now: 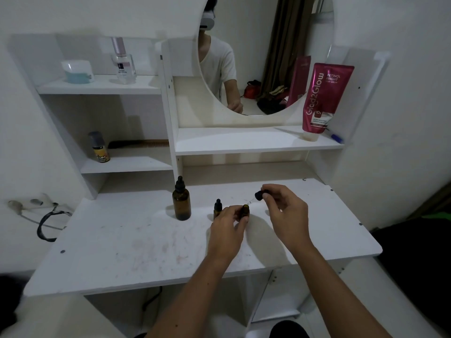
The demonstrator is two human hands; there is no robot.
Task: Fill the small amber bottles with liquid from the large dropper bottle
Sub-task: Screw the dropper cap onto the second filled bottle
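The large amber dropper bottle (181,200) stands capped on the white desk (136,242), left of my hands. My left hand (228,224) grips a small open amber bottle (245,211) on the desktop. A second small amber bottle (217,208) with a black dropper cap stands just behind that hand. My right hand (285,213) pinches a small black dropper (259,195), tilted, its thin glass tip pointing down-left just above the open bottle's mouth.
Shelves rise behind the desk: a pink tube (322,98) at right, a small yellow-labelled bottle (99,147) and a comb at left, a perfume bottle (122,62) and a blue jar up top. A round mirror (263,54) hangs behind. A black cable (46,223) hangs off the left edge.
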